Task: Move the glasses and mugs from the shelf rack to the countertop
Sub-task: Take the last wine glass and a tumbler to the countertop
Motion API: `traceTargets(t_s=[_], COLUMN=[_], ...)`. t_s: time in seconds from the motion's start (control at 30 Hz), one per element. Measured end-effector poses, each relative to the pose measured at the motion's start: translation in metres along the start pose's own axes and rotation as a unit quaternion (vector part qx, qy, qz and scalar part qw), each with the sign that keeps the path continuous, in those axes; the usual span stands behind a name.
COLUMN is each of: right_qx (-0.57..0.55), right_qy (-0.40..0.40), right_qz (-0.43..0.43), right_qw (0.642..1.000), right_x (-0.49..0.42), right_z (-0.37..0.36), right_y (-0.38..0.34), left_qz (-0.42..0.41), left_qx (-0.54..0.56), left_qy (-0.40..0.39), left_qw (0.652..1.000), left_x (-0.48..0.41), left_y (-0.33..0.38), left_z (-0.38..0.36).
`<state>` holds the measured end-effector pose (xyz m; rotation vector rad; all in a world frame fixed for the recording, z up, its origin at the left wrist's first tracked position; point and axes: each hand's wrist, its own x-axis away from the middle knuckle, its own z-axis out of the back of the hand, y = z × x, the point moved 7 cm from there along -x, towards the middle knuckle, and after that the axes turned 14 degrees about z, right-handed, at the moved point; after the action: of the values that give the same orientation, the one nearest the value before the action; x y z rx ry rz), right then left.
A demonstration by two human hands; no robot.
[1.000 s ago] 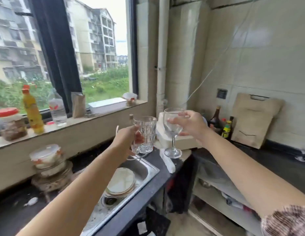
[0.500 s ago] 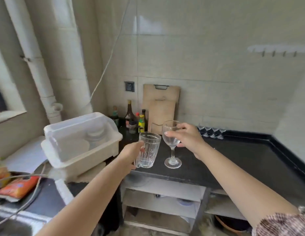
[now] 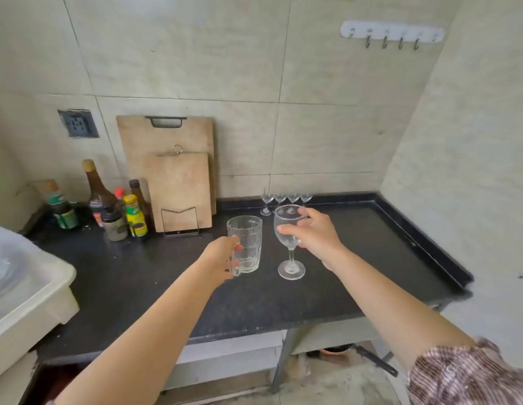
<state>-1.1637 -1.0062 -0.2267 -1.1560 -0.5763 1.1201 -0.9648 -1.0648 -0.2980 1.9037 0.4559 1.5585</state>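
Note:
My left hand (image 3: 221, 260) grips the handle of a clear glass mug (image 3: 246, 244), held upright over the black countertop (image 3: 143, 276). My right hand (image 3: 313, 232) holds the bowl of a clear wine glass (image 3: 289, 244), upright, its foot just above or touching the counter; I cannot tell which. Several small stemmed glasses (image 3: 285, 200) stand in a row at the back of the counter against the wall, just beyond both hands.
Two wooden cutting boards (image 3: 178, 182) lean on the wall in a wire stand. Sauce bottles (image 3: 114, 206) cluster at the back left. A white plastic bin (image 3: 26, 293) sits at the left edge. A hook rail (image 3: 391, 33) hangs on the wall.
The view has swung right from the window and sink to the corner counter. Both hands carried the mug and the wine glass along and now hold them over the black countertop.

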Motion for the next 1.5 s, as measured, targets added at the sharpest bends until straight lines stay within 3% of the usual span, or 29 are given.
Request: traceTargets(t_s=[0.23, 0.7, 1.23, 1.5], right_qx=[0.006, 0.030, 0.017, 0.029], right_qy=[0.028, -0.058, 0.026, 0.032], right_qz=[-0.041, -0.084, -0.129, -0.140], right_qw=[0.999, 0.994, 0.991, 0.989], right_x=[-0.084, -0.312, -0.403, -0.436], right_z=[0.041, 0.077, 0.110, 0.114], right_y=[0.074, 0.230, 0.317, 0.342], left_qz=[-0.014, 0.024, 0.007, 0.001], left_qx=[0.042, 0.092, 0.168, 0.141], left_qy=[0.047, 0.197, 0.224, 0.225], left_qw=[0.998, 0.976, 0.960, 0.964], left_x=[-0.096, -0.292, -0.363, -0.372], left_y=[0.026, 0.094, 0.086, 0.089], left_z=[-0.063, -0.159, -0.172, -0.166])
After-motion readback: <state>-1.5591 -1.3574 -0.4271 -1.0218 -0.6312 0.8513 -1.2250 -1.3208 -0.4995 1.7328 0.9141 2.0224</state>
